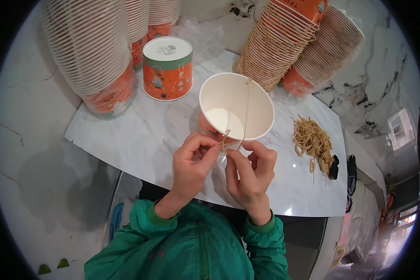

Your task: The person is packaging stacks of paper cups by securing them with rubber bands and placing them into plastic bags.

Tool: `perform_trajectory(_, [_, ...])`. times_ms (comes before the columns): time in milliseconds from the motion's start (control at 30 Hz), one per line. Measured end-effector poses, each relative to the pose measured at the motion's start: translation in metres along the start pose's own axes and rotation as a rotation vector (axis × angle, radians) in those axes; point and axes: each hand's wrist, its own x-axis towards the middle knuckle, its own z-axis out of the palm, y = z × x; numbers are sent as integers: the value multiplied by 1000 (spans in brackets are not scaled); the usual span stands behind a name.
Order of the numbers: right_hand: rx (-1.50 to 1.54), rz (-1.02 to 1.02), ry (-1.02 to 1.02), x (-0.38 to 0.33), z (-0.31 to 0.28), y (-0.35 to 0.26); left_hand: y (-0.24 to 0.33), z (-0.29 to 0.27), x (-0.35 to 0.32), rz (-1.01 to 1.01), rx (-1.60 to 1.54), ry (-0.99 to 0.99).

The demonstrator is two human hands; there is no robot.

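Grip: left hand (191,161) pinched tight, thumb and forefinger on a small loop of twine (246,109). Right hand (253,175) also pinched close, fingertips on the same twine just beside the left ones; exact contact partly hidden by the fingers. Other fingers curled on both. Hands near frame center, right at the near rim of the open cup.

Twine runs from the hands up across the cup mouth to the far rim, with a small tuft there.

Open cup (219,95): center of frame, white inside, orange outside, mouth toward camera. Only the twine strand shows across it.

Other containers: orange tub (167,78) with green band, white disc face up, top center-left. Left stack (86,46) of nested cups in clear plastic, upper left; more nested cups (136,23) behind it. Twine-wrapped stack (277,44) leaning, upper right, loops all along its rims; bagged stack (333,39) just beside it.

Loose twine pile (311,140) on the marbled table (140,126), right of frame, black object (333,167) beside it.
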Motion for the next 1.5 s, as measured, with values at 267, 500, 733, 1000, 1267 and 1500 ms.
perform_trajectory(267, [73, 125, 27, 3, 1, -9, 2, 8, -7, -422, -576, -38])
perform_trajectory(500, [263, 283, 79, 6, 4, -10, 2, 10, -12, -346, -451, -70])
perform_trajectory(733, [281, 304, 57, 7, 7, -18, 6, 2, -9, -296, -472, -63])
perform_trajectory(1000, [254, 253, 42, 9, 8, -17, 6, -4, 1, -291, -407, -50])
perform_trajectory(1267, [244, 220, 110, 22, 17, -24, 14, -3, -2, -176, -281, -23])
perform_trajectory(1500, [78, -18, 118, 32, 31, -18, 18, -12, 2, 566, 612, 138])
